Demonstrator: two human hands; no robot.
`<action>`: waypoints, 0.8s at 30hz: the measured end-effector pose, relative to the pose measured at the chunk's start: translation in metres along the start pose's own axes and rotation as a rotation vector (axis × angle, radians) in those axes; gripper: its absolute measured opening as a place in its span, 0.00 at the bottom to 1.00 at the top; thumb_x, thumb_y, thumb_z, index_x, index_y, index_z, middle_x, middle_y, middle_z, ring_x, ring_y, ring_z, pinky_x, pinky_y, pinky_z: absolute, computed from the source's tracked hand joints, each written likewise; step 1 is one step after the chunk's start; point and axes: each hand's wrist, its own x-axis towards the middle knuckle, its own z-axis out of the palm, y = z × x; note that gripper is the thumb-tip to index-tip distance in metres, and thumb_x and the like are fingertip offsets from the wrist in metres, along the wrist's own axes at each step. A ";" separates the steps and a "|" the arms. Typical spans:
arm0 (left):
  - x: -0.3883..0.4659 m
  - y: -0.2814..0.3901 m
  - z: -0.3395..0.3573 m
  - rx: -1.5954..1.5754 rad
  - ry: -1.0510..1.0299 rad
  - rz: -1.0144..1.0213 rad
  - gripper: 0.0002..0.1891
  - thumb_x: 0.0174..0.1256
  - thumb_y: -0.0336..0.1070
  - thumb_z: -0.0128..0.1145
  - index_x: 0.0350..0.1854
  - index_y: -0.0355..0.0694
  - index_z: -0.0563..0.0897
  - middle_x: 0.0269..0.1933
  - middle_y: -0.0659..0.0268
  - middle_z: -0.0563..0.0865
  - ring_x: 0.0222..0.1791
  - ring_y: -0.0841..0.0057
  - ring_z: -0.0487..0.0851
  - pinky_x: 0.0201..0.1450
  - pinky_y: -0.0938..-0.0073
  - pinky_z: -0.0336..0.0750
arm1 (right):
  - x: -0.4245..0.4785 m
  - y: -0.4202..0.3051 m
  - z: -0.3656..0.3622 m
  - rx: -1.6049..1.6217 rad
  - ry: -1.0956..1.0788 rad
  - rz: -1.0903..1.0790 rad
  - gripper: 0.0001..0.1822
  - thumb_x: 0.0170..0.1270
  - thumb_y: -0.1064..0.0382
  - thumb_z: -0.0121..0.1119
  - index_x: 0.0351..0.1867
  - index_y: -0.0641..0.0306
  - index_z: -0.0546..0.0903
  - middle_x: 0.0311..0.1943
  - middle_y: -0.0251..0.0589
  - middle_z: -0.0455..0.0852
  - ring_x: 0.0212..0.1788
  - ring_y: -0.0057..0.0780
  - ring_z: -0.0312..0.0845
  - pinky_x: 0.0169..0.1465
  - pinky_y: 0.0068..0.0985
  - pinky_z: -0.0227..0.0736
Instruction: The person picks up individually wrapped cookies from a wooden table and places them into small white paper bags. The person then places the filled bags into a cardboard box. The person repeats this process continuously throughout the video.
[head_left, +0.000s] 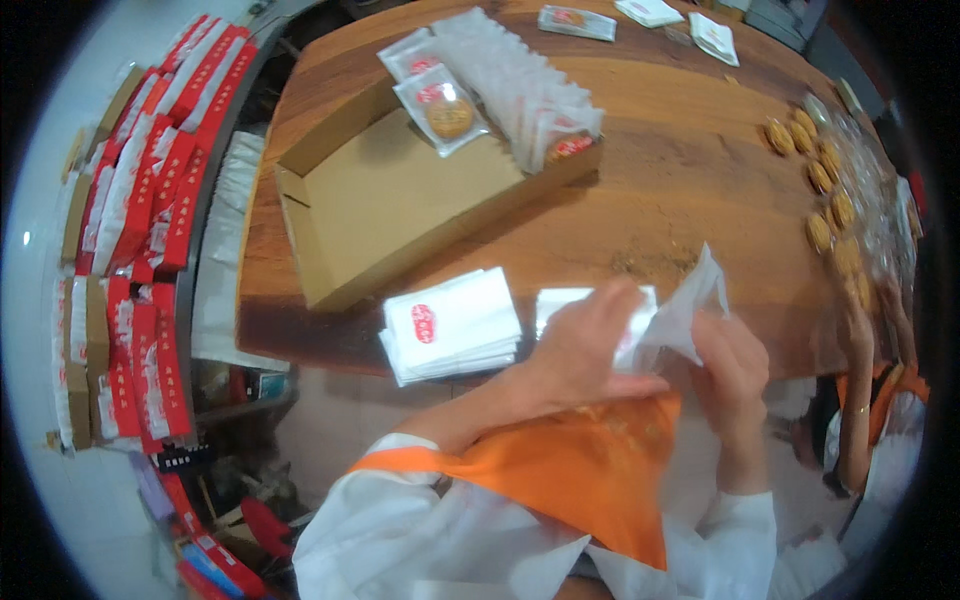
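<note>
My right hand (729, 356) grips one side of a translucent white packet (686, 311), whose open-looking corner points up. My left hand (581, 345), blurred, is at the packet's other end, with thumb and fingers on either side of it; whether it grips the packet is unclear. Partly under my left hand lies a white packet (559, 298) on the wooden table. Left of that hand is a stack of flat white packets (450, 322) with a red printed mark on top.
A shallow cardboard box (405, 187) holds a row of wrapped biscuits (517, 82), with two packets (448, 112) resting over its far-left edge. Unwrapped biscuits (821, 176) and clear wrappers (874, 187) lie at the right, near another person's hands (851, 322). Red-and-white packages (150, 187) fill the left shelf.
</note>
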 end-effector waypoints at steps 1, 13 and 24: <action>0.003 -0.001 -0.003 0.043 -0.069 0.047 0.27 0.41 0.38 0.69 0.46 0.38 0.74 0.49 0.54 0.76 0.43 0.56 0.79 0.42 0.66 0.75 | 0.010 -0.005 -0.001 -0.016 0.004 -0.013 0.16 0.38 0.76 0.61 0.35 0.68 0.79 0.32 0.49 0.83 0.31 0.46 0.79 0.34 0.31 0.75; 0.071 -0.188 -0.184 -0.335 0.347 -0.754 0.18 0.57 0.42 0.62 0.44 0.35 0.78 0.37 0.67 0.83 0.26 0.83 0.75 0.31 0.80 0.71 | -0.029 0.081 -0.005 0.402 0.323 0.617 0.13 0.64 0.73 0.48 0.50 0.67 0.74 0.50 0.43 0.77 0.40 0.23 0.77 0.44 0.19 0.72; 0.099 -0.271 -0.155 0.120 0.525 -0.545 0.20 0.52 0.43 0.66 0.41 0.34 0.77 0.39 0.63 0.77 0.33 0.74 0.74 0.38 0.71 0.71 | -0.068 0.105 0.016 0.450 0.234 0.967 0.12 0.67 0.68 0.48 0.49 0.66 0.75 0.43 0.36 0.78 0.39 0.18 0.75 0.42 0.17 0.70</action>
